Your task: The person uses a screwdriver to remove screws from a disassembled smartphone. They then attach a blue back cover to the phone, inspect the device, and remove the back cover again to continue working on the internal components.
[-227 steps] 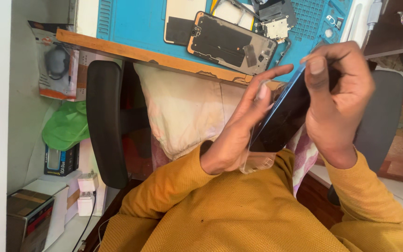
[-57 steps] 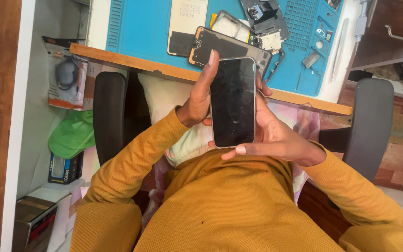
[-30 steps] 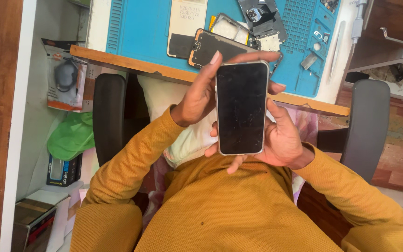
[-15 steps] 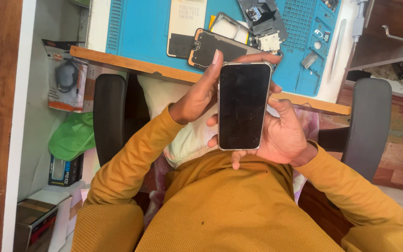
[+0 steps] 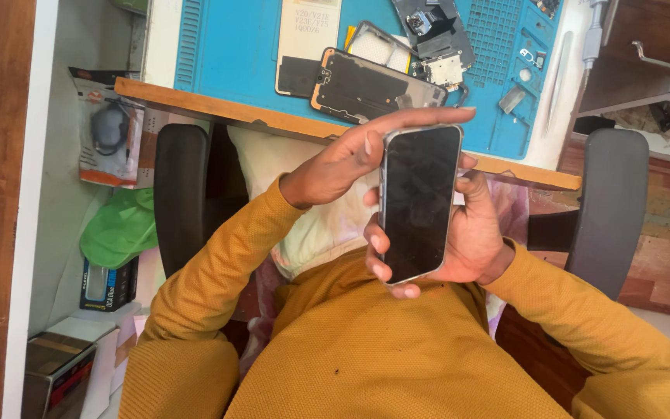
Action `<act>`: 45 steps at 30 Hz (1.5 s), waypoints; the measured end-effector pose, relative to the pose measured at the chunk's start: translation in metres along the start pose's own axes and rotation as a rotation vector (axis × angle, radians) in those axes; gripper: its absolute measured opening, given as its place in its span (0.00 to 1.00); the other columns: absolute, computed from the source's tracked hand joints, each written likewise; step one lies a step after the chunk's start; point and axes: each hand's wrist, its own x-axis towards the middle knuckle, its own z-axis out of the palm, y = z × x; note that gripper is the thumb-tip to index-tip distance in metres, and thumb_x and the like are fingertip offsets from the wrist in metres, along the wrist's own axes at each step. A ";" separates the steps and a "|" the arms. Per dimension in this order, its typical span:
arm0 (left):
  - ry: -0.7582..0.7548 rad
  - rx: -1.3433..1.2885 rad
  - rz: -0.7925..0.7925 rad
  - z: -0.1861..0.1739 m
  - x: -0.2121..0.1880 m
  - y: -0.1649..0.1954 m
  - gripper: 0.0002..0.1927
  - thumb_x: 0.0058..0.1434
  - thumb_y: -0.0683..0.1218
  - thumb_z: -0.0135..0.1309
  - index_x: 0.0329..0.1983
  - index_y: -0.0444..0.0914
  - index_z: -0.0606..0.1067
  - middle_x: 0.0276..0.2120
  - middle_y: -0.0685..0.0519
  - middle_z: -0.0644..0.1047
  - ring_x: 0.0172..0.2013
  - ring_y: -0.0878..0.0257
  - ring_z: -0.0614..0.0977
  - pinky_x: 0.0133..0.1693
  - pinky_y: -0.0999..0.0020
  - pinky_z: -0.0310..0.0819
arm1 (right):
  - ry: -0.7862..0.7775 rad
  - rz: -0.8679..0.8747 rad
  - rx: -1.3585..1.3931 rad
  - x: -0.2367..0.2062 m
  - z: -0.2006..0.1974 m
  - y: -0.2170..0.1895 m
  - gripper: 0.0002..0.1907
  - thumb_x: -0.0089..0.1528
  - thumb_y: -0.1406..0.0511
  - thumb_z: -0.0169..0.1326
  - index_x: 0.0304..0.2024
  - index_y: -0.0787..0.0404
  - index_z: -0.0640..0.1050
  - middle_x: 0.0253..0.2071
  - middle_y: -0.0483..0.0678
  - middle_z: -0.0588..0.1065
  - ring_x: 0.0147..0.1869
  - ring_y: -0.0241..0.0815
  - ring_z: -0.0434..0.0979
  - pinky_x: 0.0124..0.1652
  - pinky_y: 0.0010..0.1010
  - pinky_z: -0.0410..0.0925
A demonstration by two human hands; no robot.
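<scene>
Wooden-edged workbench (image 5: 195,99) topped with blue repair mat (image 5: 226,46), seen from above. Padded chair armrests (image 5: 184,194) flanking a mustard-yellow sweater (image 5: 366,349). Green bag (image 5: 122,229) and small boxes (image 5: 106,283) off to one side, below bench level. On the mat, an opened phone housing (image 5: 374,85), a bare metal frame (image 5: 378,46) and loose parts (image 5: 443,66). Held over the lap, just below the bench edge: dark-screened smartphone (image 5: 419,202), upright, glass facing the camera. Right hand (image 5: 471,237) cupped behind it, fingers wrapped round both long edges. Left hand (image 5: 350,155) partly open, thumb on upper left edge, forefinger stretched across the top.
</scene>
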 end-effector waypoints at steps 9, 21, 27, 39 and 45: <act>0.016 -0.100 0.004 0.001 -0.001 0.002 0.42 0.76 0.73 0.37 0.76 0.36 0.60 0.73 0.48 0.64 0.70 0.58 0.69 0.73 0.59 0.62 | -0.005 0.040 0.044 -0.003 -0.006 0.000 0.46 0.66 0.36 0.41 0.69 0.64 0.66 0.56 0.55 0.72 0.57 0.58 0.70 0.41 0.44 0.66; 0.100 0.030 0.009 0.005 0.007 0.020 0.32 0.81 0.62 0.35 0.79 0.40 0.58 0.74 0.51 0.62 0.69 0.58 0.73 0.68 0.59 0.76 | -0.003 -0.336 -0.534 -0.013 0.020 -0.019 0.35 0.61 0.56 0.63 0.67 0.61 0.68 0.51 0.53 0.70 0.60 0.59 0.72 0.53 0.61 0.72; 0.485 0.496 -0.058 -0.004 0.007 0.012 0.16 0.78 0.51 0.45 0.58 0.37 0.77 0.49 0.51 0.83 0.51 0.63 0.86 0.53 0.70 0.84 | 0.326 -0.953 -1.411 -0.093 0.036 -0.091 0.23 0.79 0.48 0.45 0.64 0.58 0.68 0.48 0.51 0.76 0.54 0.55 0.80 0.57 0.48 0.74; 0.515 0.486 -0.151 -0.009 0.008 0.004 0.15 0.75 0.49 0.47 0.53 0.36 0.78 0.42 0.52 0.84 0.41 0.66 0.86 0.45 0.72 0.82 | 1.520 -0.548 -1.793 -0.134 -0.023 -0.181 0.30 0.58 0.67 0.59 0.64 0.54 0.69 0.59 0.59 0.72 0.58 0.52 0.77 0.54 0.37 0.73; 0.520 0.431 -0.115 -0.019 0.005 0.001 0.16 0.77 0.49 0.47 0.55 0.33 0.77 0.42 0.50 0.83 0.42 0.65 0.85 0.46 0.71 0.82 | 1.294 -0.339 -2.411 -0.121 -0.031 -0.183 0.18 0.53 0.68 0.56 0.46 0.66 0.81 0.80 0.68 0.49 0.80 0.65 0.57 0.77 0.39 0.55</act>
